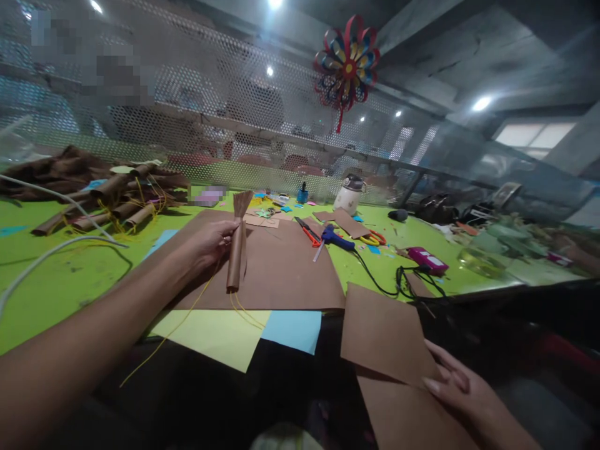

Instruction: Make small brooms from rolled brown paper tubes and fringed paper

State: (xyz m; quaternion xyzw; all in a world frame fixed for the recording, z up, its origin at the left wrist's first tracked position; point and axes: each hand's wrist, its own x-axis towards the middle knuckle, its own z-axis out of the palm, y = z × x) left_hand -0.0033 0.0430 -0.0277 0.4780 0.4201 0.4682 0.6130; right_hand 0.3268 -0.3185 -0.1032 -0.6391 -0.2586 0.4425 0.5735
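My left hand (218, 244) is closed around the upper part of a rolled brown paper tube (235, 262), its top end cut into a fringe and yellow string (164, 340) trailing from it. The tube is held tilted almost upright over a large brown paper sheet (290, 269). At the lower right, my right hand (462, 387) pinches the edge of a brown paper piece (387, 331), in front of the table edge. A second brown paper piece (407, 415) hangs below it, partly hidden; whether the two are joined I cannot tell.
Beyond the sheet lie scissors (308, 232), a blue glue gun (336, 237) with its black cord, and a white bottle (347, 197). Several finished-looking paper tubes (112, 187) with yellow string are piled at left. Yellow paper (215, 334) and blue paper (295, 330) overhang the front edge.
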